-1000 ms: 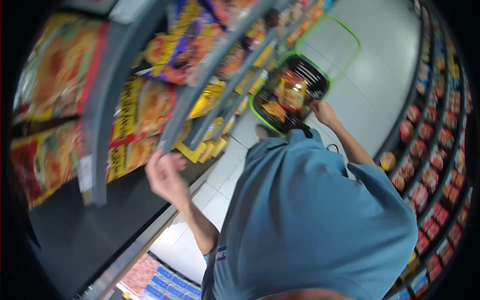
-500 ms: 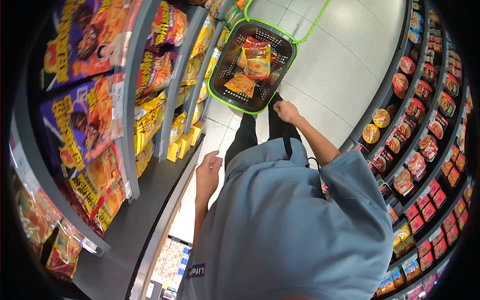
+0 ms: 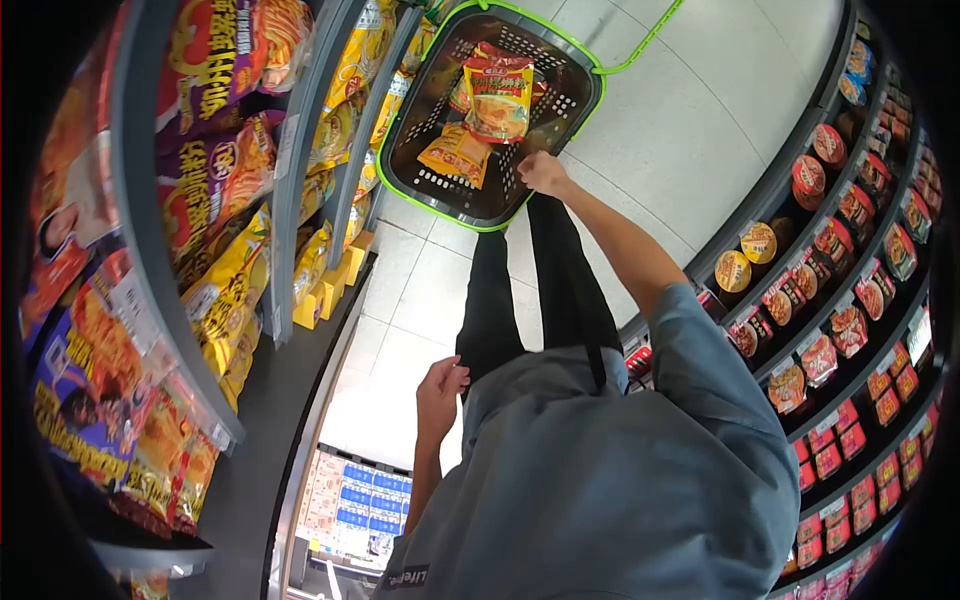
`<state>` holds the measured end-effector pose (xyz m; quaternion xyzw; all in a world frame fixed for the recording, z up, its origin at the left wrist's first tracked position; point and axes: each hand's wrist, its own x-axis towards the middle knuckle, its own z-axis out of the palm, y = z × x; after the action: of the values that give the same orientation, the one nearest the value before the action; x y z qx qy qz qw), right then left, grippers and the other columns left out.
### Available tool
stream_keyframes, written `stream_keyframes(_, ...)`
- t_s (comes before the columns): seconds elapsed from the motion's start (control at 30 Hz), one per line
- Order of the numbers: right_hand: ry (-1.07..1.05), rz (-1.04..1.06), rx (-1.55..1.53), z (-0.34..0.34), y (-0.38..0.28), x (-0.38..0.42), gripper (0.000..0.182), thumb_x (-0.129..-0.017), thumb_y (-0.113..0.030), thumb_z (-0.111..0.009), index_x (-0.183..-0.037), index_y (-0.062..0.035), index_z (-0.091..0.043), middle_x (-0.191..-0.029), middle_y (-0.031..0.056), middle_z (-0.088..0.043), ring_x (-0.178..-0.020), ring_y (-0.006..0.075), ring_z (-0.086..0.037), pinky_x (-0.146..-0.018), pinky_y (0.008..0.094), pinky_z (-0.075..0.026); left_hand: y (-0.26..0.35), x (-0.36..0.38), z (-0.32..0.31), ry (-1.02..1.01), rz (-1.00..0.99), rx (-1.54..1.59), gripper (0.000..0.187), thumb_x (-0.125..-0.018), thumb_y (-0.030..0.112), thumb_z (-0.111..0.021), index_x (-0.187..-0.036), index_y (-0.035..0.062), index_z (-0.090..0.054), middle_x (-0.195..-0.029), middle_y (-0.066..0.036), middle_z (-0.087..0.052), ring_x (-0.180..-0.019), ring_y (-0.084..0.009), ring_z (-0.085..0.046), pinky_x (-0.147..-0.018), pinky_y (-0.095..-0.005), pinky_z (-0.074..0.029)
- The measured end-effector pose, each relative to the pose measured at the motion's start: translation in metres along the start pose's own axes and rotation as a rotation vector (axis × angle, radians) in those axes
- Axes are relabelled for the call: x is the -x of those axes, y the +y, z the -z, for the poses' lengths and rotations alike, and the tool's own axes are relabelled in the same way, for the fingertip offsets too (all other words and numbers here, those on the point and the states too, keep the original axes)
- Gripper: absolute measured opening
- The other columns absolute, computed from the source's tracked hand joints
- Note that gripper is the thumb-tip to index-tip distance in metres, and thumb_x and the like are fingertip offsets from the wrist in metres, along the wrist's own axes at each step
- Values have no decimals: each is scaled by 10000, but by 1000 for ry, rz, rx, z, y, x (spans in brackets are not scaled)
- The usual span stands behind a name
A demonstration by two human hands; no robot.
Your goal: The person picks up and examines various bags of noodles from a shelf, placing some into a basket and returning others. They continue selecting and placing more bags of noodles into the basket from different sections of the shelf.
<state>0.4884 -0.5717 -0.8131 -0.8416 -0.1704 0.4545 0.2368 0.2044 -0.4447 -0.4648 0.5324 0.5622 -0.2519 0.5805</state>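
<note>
A black shopping basket (image 3: 398,182) with a bright green rim sits on the floor at my feet. Inside it lie a yellow-and-red noodle packet (image 3: 500,105) and an orange-yellow packet (image 3: 455,152), with more red packaging partly covered beneath. My right hand (image 3: 543,173) overlaps the basket's near right rim in this view, its fingers curled in with nothing showing in them. Beside my thigh hangs my left hand (image 3: 440,392), fingers loosely bent and partly apart, holding nothing.
Shelves of bagged noodles (image 3: 230,290) stand close on the left above a dark ledge (image 3: 290,390). Along the right curves a shelf (image 3: 800,350) of noodle bowls and small packs. Pale floor tiles (image 3: 640,150) lie between. The basket's green handle (image 3: 645,45) extends over the floor.
The view has shifted, with the basket now higher and farther left. My right hand has come over the basket's edge. My left hand sits lower in view, its fingers more bent.
</note>
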Motion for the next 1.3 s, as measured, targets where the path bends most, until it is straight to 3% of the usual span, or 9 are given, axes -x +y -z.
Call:
stream_keyframes(0.07,-130,-399,-518,-7,-8,-25,166,-828,-74,-540,-920,-58,-678,-821,89,-681,-704,246,-665,-577,368,-522,-16,-10,-1,10,59,-3,282,-958,134,-540,-1169,-49,-581,-920,-109,-675,-806,-137,-644,-707,-249,-510)
stream_keyframes(0.23,5,-230,-606,-91,83,-152,219,-832,-43,-541,-1022,-40,-650,-811,71,-661,-651,181,-635,-526,325,-518,-57,-26,10,32,152,-17,272,-955,133,-540,-1160,-39,-585,-932,-113,-681,-815,-147,-655,-713,-265,-521)
stream_keyframes(0.27,223,-259,-369,-75,61,-144,243,-838,-118,-561,-1053,-27,-629,-839,117,-682,-708,270,-677,-597,387,-549,-66,-28,13,70,181,-27,271,-956,135,-537,-1160,-38,-584,-940,-117,-683,-825,-154,-660,-715,-272,-525)
stream_keyframes(0.3,177,-312,-236,-45,42,-139,404,-807,-210,-608,-1159,-13,-577,-1145,235,-627,-1119,366,-584,-968,414,-456,-75,-31,16,106,206,-37,270,-958,137,-534,-1159,-36,-583,-948,-120,-684,-836,-162,-666,-716,-278,-530)
stream_keyframes(0.37,182,-385,-138,-35,52,-163,558,-802,-230,-614,-1272,27,-460,-1178,271,-601,-1128,360,-582,-960,399,-465,-91,-32,21,119,229,-25,278,-976,151,-513,-1171,-38,-568,-960,-130,-685,-853,-179,-674,-716,-290,-534)
stream_keyframes(0.77,199,-639,-174,-61,114,-272,485,-731,-299,-742,-1063,25,-598,-1130,219,-643,-1085,315,-621,-903,364,-510,-118,-55,4,128,432,67,254,-965,137,-516,-1137,-37,-585,-928,-134,-682,-827,-186,-673,-717,-293,-542)
stream_keyframes(0.97,268,-430,82,-63,115,-275,343,-861,-296,-668,-1015,11,-664,-1072,206,-661,-998,320,-649,-842,376,-520,-112,-65,9,158,429,102,265,-964,142,-516,-1144,-42,-583,-945,-142,-682,-841,-194,-676,-729,-298,-542)
stream_keyframes(1.07,358,-407,-623,-86,118,-272,354,-911,-307,-598,-1068,8,-635,-982,220,-671,-972,342,-646,-844,370,-484,-116,-67,11,151,430,126,268,-967,144,-513,-1145,-43,-583,-950,-142,-682,-845,-193,-676,-733,-299,-543)
stream_keyframes(1.3,522,-90,-805,-79,67,-194,296,-972,-219,-517,-1164,0,-574,-1049,124,-669,-979,202,-615,-881,323,-446,-106,-73,21,81,378,74,278,-974,148,-502,-1162,-43,-575,-959,-144,-683,-846,-186,-678,-733,-297,-547)
